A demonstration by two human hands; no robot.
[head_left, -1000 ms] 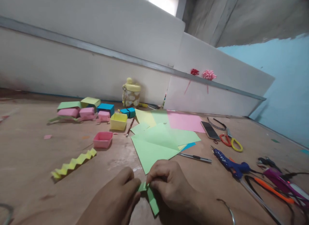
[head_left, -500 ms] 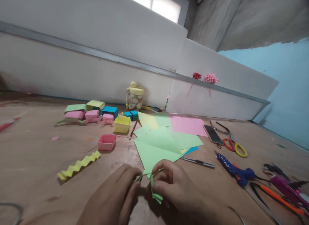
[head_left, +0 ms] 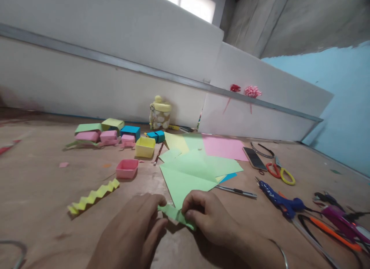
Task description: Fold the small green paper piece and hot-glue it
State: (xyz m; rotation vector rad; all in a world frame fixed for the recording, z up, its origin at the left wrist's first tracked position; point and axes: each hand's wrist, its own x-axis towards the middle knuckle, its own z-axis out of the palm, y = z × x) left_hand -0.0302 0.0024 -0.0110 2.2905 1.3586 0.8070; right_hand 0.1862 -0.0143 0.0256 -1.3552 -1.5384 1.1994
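**Both hands pinch a green paper strip over the surface**

At 6 o'clock in the view, the left hand [head_left: 135,230] and the right hand [head_left: 211,219] meet on a narrow green paper strip [head_left: 175,214]. Each hand is closed on 1 end of it, fingers curled and thumb pressed down, and the strip lies low, about touching the brown surface [head_left: 43,192]. It shows a crease or overlap near the right thumb; how many folds it already carries cannot be read from here.

Just beyond the hands, at 12 o'clock, lies a loose stack of green sheets [head_left: 190,172], with a pink sheet [head_left: 224,146] farther back. At 10 o'clock from the hands a yellow zigzag strip [head_left: 92,195] lies finished-looking, pleated along its whole length. By that measure the green strip seems to be early: it is mostly flat, with only a short folded portion.

Farther off at 11 o'clock stand a pink paper box [head_left: 126,168], a yellow paper box [head_left: 145,147] and more small boxes. At 2 o'clock lie a craft knife [head_left: 237,191], a blue glue gun [head_left: 277,199], scissors [head_left: 281,172] and a phone [head_left: 254,158].
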